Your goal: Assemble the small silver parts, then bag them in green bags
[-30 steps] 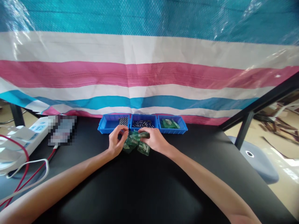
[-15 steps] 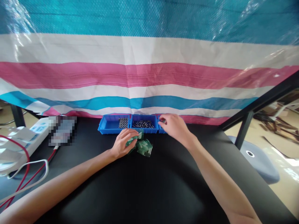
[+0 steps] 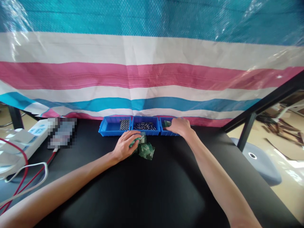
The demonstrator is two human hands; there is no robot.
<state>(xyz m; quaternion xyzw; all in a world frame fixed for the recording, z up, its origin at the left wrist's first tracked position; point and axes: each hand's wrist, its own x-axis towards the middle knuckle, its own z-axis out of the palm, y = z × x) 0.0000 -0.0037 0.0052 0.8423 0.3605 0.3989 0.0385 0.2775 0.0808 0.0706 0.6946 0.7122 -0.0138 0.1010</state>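
Head: left hand (image 3: 124, 145) on green packets (image 3: 146, 151); right hand (image 3: 180, 126) in rightmost bin (image 3: 167, 133).

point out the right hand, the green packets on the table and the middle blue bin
Right hand (image 3: 180, 126): head view, on the back of the hand
Green packets (image 3: 146, 151): head view, on the upper face of the rightmost one
Middle blue bin (image 3: 151, 133): head view, on its front wall

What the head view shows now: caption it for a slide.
Left hand on green packets on a black table; right hand at the rightmost blue bin.
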